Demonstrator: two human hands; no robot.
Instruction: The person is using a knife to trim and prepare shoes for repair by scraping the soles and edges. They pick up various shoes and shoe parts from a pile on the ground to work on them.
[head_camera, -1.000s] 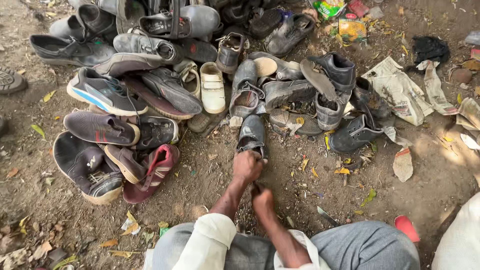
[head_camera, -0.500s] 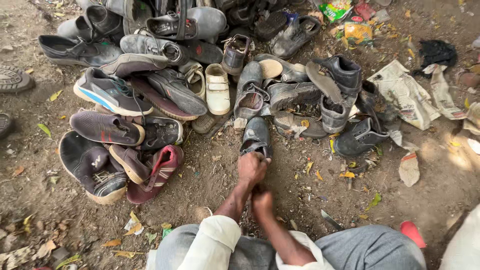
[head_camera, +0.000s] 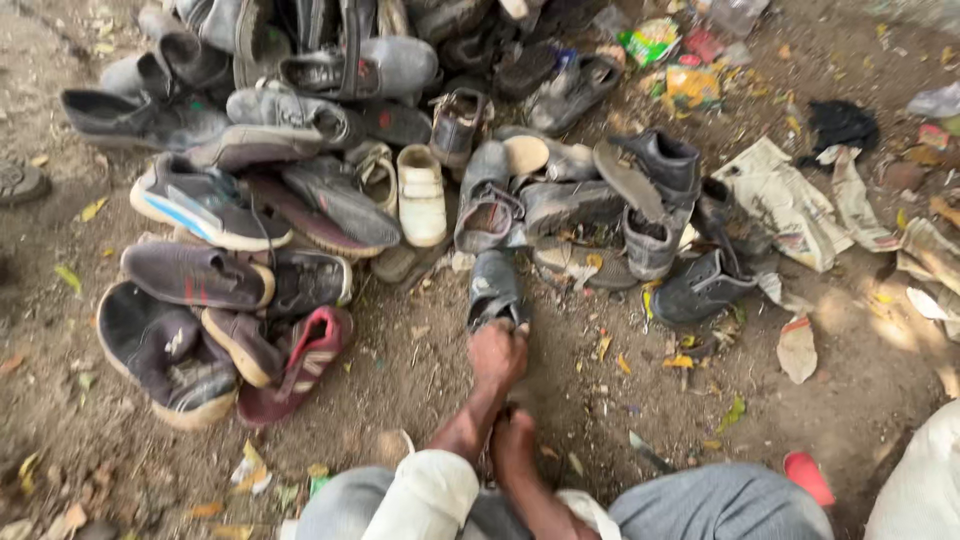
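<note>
My left hand (head_camera: 497, 356) reaches forward from a white sleeve and is closed on the heel end of a dark grey shoe (head_camera: 495, 288) lying on the dirt. This shoe lies at the near edge of a big heap of worn shoes (head_camera: 330, 190). My right hand (head_camera: 515, 440) rests lower, close to my knees, just behind the left wrist. Its fingers look curled, and whether it holds anything is hidden. A white slip-on shoe (head_camera: 422, 195) and a red-lined sneaker (head_camera: 300, 360) lie in the heap to the left.
Black boots (head_camera: 655, 200) and a dark ankle shoe (head_camera: 700, 288) lie right of the held shoe. Crumpled newspaper (head_camera: 790, 205) and litter lie at the right. My grey trouser legs (head_camera: 720, 505) fill the bottom edge. Dry leaves are scattered over the bare soil.
My left hand stays on the dark grey shoe, which has shifted only slightly. The view has drifted a little.
</note>
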